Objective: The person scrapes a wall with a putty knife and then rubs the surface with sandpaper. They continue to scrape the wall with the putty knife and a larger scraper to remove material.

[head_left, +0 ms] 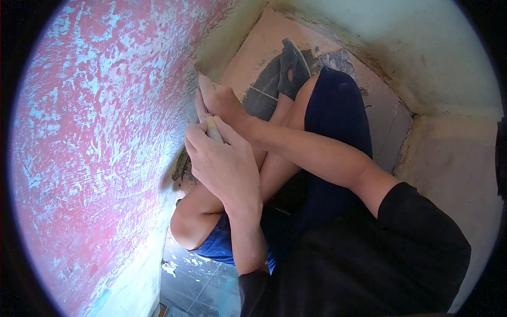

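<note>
Close to the pink and white patchy wall, my left hand is closed around the pale handle of a scraper. Just beyond it, my right hand is closed over the front end of the same tool, its fingers near the wall. Only a thin grey edge of the blade shows between the hands; the rest is hidden by my fingers. Both hands look dusty.
I sit with crossed legs on a dark tiled floor with pale flecks. One foot wears a dark sandal. Ahead is a pinkish dusty floor patch, and a pale wall closes the corner on the right.
</note>
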A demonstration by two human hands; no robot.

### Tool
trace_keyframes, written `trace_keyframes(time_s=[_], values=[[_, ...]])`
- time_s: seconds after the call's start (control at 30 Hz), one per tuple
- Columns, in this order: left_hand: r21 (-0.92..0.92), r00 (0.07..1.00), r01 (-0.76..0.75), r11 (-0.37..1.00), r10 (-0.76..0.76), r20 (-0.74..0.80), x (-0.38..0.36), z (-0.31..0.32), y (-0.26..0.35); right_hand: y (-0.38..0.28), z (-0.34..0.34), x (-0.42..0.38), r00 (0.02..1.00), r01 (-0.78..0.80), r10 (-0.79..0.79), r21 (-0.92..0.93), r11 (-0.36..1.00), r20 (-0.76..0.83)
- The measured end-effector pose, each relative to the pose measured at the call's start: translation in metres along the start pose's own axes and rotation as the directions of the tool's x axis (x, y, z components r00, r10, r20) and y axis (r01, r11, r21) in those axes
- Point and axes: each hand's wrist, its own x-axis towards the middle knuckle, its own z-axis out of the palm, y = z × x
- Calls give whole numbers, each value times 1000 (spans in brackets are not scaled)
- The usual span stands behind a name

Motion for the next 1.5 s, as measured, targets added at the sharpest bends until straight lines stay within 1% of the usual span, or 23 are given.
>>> trace_keyframes(time_s=[0.07,0.1,0.17,0.2,0.27,0.33,0.37,0.43,0.5,0.57,0.63,0.7,0.77,0.87,0.9,0.97,1.07,1.13,1.2,1.27,1.37,1.43,1.5], values=[[-14,1000,17,1000,-17,-1,1,3,-3,6,3,1,999,-37,36,-63,997,-19],[-13,1000,-2,1000,2,-7,6,11,-6,8,4,1,999,-38,37,-60,997,-16],[-16,1000,-21,1000,21,-17,6,13,-8,12,3,3,993,-115,117,-53,992,30],[-5,999,-42,999,42,-21,4,9,-5,7,1,2,993,-112,114,-55,992,29],[3,998,-64,998,65,-27,1,2,-1,-2,-3,1,1000,14,-14,-4,1000,0],[-6,1000,8,1000,-8,-8,-1,-2,0,-3,-4,3,1000,-7,7,-3,1000,-5],[-2,1000,9,1000,-9,-5,0,0,-3,-5,-4,3,1000,-28,28,0,1000,-8],[1,999,-45,999,45,-23,5,9,-9,2,-5,6,998,-55,55,-8,998,2],[-5,999,-47,999,47,-22,7,12,-8,3,-6,7,997,-74,74,-20,997,8],[-16,998,-59,998,59,-20,7,9,-4,5,-8,8,986,-90,99,-68,994,131],[-7,1000,-17,1000,17,-6,1,-1,2,1,-7,6,990,-74,79,-47,996,119],[2,1000,-23,1000,23,-7,2,2,0,0,-5,5,992,-63,65,-21,998,111],[11,1000,-25,1000,25,-7,4,8,-5,2,-3,6,988,-104,114,-93,990,103],[-50,999,-49,998,48,-15,8,13,-7,5,-14,10,974,-151,155,-36,988,164],[-16,998,-52,999,51,-21,5,7,-1,4,-13,10,975,-148,152,-40,988,161],[18,998,-54,998,55,-26,5,3,4,0,-9,8,989,-52,62,-79,996,132],[-18,1000,-17,1000,17,6,7,5,-1,6,-3,10,993,-76,84,-96,992,81],[-25,997,-71,997,70,-43,12,15,-5,10,-6,11,993,-71,79,-93,993,86],[-4,996,-76,997,76,-40,8,10,-1,9,-9,11,994,-63,71,-94,994,85],[19,996,-86,996,86,-38,7,6,3,3,-11,10,982,-96,108,-85,992,157],[-27,1000,-26,999,26,2,9,7,0,9,-6,11,986,-97,112,-123,988,121],[-34,995,-80,996,78,-55,12,16,-5,9,-7,10,985,-107,122,-131,986,118],[-14,996,-81,997,80,-47,8,10,-2,5,-10,11,986,-105,122,-143,984,112]])
